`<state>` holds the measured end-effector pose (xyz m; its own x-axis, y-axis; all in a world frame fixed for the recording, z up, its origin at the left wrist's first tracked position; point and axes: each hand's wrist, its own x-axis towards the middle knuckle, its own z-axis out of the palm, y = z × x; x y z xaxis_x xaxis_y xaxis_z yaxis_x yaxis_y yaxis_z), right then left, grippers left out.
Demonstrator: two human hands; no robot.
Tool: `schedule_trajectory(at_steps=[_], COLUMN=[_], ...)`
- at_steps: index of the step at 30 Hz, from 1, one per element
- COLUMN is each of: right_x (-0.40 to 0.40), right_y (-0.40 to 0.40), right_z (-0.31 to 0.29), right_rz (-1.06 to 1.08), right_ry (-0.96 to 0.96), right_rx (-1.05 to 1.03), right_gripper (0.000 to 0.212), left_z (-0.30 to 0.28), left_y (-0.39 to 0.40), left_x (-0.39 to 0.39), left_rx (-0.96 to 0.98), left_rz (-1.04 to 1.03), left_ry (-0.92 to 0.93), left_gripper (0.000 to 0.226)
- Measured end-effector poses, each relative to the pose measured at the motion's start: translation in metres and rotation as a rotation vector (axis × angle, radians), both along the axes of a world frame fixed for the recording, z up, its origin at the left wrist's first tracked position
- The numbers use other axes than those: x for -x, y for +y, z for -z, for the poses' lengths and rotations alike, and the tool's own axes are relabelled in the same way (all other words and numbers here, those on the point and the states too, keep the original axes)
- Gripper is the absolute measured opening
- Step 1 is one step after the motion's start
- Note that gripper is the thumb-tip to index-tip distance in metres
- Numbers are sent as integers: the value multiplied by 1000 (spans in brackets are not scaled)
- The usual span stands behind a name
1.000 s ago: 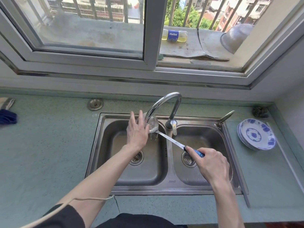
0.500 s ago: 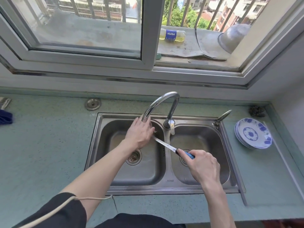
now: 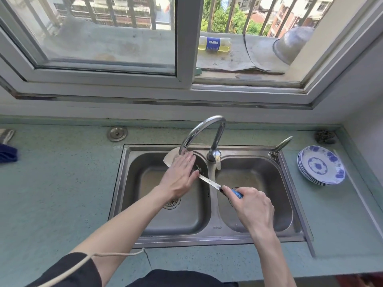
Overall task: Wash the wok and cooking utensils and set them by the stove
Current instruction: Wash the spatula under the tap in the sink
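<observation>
Washing step in hand, judged from the scene: metal spatula (image 3: 208, 181) held over the left basin of the double sink (image 3: 207, 237), centre of frame, blade (image 3: 170, 158) tucked under the faucet (image 3: 202, 129) spout. Right hand (image 3: 251, 206) clenched round the blue handle (image 3: 237, 193), lower right of centre. Left hand (image 3: 180, 175) flat, fingers straight, pressed on the blade face, grasping nothing; most of the blade hidden beneath the palm. Water flow not discernible. No wok in view.

Next move, as a judgement: turn the blade to rinse the other face, then lift clear and carry off toward the stove, which lies out of frame; direction cannot be told.

Edges and room: spout arch directly above the blade, tight overhead; lift best taken toward the bottom of the frame. Divider between basins beneath the shank. Lever tap (image 3: 280, 146) at upper right sink corner. Stack of blue-patterned plates (image 3: 321, 164) on the desk (image 3: 62, 193) at right, near the sink rim; risk of a knock if swung that way. Open desk surface at left of frame, blue cloth (image 3: 7, 154) at the far left edge.
</observation>
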<state>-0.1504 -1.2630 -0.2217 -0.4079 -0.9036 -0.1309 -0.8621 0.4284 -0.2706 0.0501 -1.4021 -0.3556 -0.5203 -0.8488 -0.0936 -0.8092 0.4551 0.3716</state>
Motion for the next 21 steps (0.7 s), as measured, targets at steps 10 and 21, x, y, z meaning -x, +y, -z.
schedule_trajectory(at_steps=[10, 21], right_x=[-16, -12], right_y=[1, 10], right_z=[-3, -3], right_rz=[52, 52], right_ry=[-29, -71], right_rx=[24, 16], right_gripper=[68, 71], left_z=[-5, -10], left_y=[1, -19], left_x=[0, -26], left_rx=[-41, 44], left_rz=[-123, -243], left_ry=[-61, -109], left_gripper=[69, 65])
